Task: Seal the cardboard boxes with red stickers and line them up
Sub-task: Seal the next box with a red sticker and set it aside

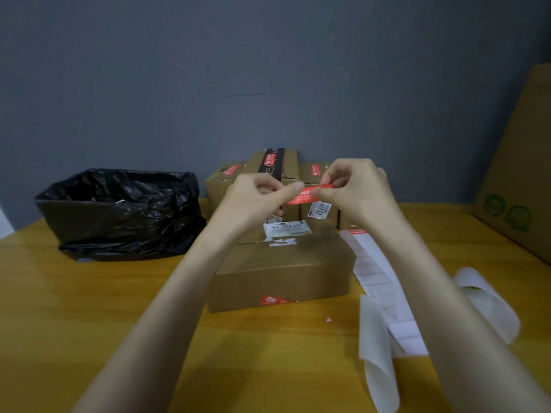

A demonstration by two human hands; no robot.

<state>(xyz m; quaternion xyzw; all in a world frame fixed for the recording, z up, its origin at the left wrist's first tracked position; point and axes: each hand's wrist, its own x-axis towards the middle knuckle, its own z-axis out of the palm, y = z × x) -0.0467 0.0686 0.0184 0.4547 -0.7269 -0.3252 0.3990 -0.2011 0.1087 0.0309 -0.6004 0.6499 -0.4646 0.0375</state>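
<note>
Left hand (pixel 259 198) and right hand (pixel 354 186) are each pinched on one end of a red sticker (pixel 310 194), which is held stretched above the nearest cardboard box (pixel 283 263). That box is judged stiff and fairly light, best steadied by its side walls. The sticker is judged thin, limp and tacky, so it should be gripped only at its ends.

The white label (pixel 286 228) atop the near cardboard box (pixel 280 272) reads "507 PB02 170", upside down. On the rear box (pixel 304 215) behind it, a tilted white tag (pixel 319 210) shows "4012". The print on the red sticker (pixel 310 194) is too small to read.
</note>
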